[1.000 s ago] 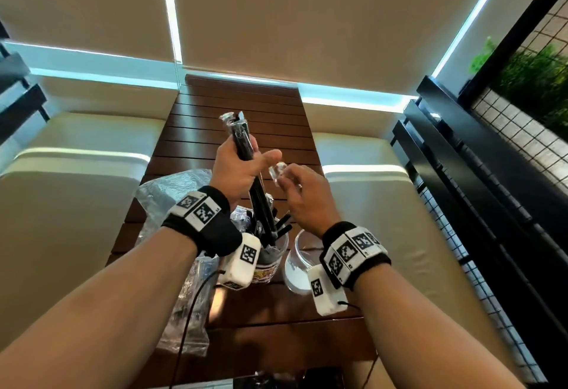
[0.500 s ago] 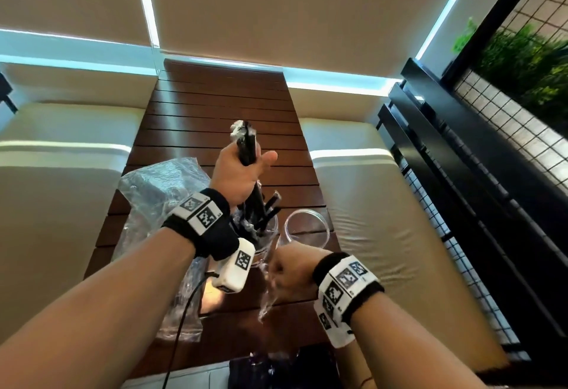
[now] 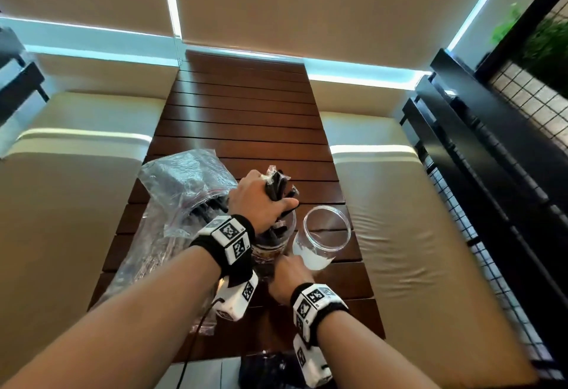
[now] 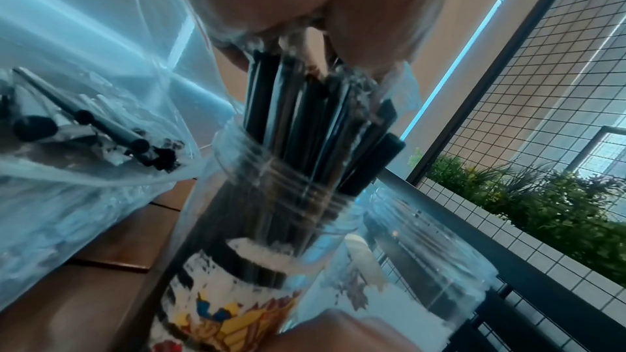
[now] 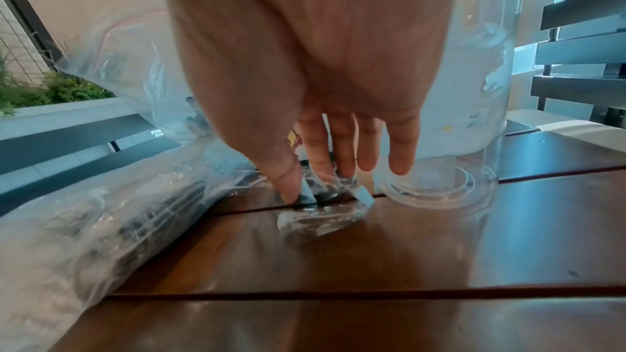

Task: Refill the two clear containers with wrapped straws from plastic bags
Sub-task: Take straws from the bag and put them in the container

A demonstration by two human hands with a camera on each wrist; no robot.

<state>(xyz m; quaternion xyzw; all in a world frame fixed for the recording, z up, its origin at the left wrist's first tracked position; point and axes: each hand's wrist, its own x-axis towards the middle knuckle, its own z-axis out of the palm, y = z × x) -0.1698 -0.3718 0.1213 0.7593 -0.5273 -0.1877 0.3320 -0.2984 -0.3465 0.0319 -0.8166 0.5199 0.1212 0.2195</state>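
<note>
My left hand (image 3: 261,201) grips straws (image 4: 305,122) in 1 jar (image 4: 271,224). My right hand (image 5: 305,63) pinches a wrap scrap (image 5: 321,213). A hard push could tip the jar.

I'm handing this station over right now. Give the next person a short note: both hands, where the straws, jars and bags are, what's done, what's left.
Left hand: grips the black wrapped straws, their lower ends down in the labelled jar.
Right hand: low on the wooden table, pinching a crumpled clear wrapper in front of the jars.
Second jar: beside the first, no straws in it.
Plastic bag: left of the jars, straws inside.
Done: first jar mostly loaded.
Left: release the bundle, fill the second jar.
</note>
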